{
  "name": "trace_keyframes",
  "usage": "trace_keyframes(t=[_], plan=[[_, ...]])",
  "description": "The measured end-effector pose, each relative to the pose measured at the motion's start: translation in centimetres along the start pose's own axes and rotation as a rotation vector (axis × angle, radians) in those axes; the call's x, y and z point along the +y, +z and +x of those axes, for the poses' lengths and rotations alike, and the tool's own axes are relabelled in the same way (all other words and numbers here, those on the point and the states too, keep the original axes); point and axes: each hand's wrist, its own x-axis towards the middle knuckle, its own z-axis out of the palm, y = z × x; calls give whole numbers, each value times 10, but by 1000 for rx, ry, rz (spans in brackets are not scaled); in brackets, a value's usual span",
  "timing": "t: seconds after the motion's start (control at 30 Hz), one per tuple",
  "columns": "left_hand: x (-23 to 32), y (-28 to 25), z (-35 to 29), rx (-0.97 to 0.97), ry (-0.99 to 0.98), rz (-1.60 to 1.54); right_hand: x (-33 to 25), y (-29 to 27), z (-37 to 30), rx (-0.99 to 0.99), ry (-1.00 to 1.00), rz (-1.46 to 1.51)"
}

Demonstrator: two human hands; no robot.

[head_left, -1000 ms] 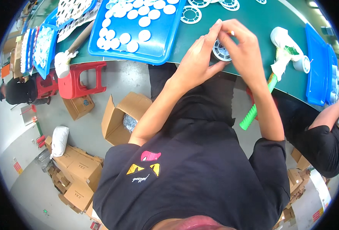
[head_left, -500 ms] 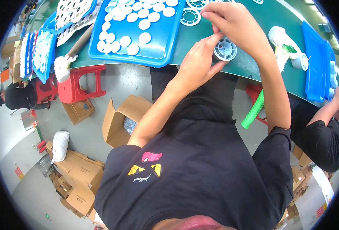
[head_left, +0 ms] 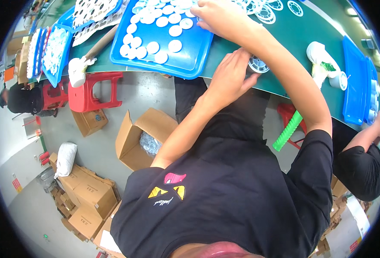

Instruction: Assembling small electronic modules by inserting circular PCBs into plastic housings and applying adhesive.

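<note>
My left hand (head_left: 233,75) is at the near edge of the green table. Its fingers and thumb close on a round, pale spoked wheel (head_left: 259,65), partly hidden by my right forearm. My right hand (head_left: 211,16) reaches across to the right rim of a blue tray (head_left: 194,64). Its fingers are bent in beside the white discs; whatever they pinch is too small to make out. Many small round white discs (head_left: 175,46) lie scattered in that tray. Flat white spoked rings (head_left: 265,15) lie on the table beyond my right forearm.
Right of my arm are a white roll with plastic wrapping (head_left: 317,53) and another blue tray (head_left: 354,86). A green ridged handle (head_left: 287,131) sticks out below the table edge. Red stools (head_left: 93,92) and an open carton (head_left: 132,146) stand below. Another person's arm (head_left: 366,137) is at far right.
My right hand has moved left and away from the spoked wheel to the tray's right rim. My left hand stays at the wheel. The whole view has shifted slightly.
</note>
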Motion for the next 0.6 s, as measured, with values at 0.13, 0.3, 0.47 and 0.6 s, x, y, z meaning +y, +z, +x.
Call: trace_keyframes(t=[0.13,0.3,0.47,0.6], plan=[[1,-2,3,-15,-19,-16,8,-1,14,-350,125,69],[6,-5,8,3,-65,-57,26,-7,19,-363,44,13],[8,0,10,91,-103,-59,25,-92,-26,-130,531,497],[4,5,7,156,-62,2,15,-133,-79,-336,759,1073]])
